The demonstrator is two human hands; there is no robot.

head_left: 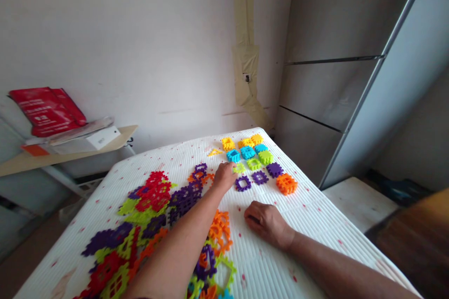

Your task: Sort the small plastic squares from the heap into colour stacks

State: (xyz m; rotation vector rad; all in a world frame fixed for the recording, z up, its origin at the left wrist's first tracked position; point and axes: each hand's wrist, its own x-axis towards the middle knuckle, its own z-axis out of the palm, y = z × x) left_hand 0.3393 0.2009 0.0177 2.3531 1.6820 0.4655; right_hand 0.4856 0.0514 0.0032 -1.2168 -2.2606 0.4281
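Note:
My left hand (225,176) reaches over the table with its fingers closed at the edge of a lime-green square building piece (240,168); the fingertips are partly hidden. Right of it lies another lime-green square piece (254,164), and a purple square frame (243,183) lies just in front. My right hand (267,222) rests on the table, its fingers curled in and nothing showing in them. Beyond my left hand stand blue pieces (233,155) and yellow pieces (228,144). A purple frame (260,177), a solid purple piece (275,169) and an orange stack (286,184) lie to the right.
Mixed pieces, including red ones (154,191) and purple ones (185,198), spread across the left of the white ribbed table cover (291,261). A yellow triangle frame (214,152) lies near the back. A side shelf (128,133) holds red packets (49,110); a grey refrigerator (326,84) stands at right.

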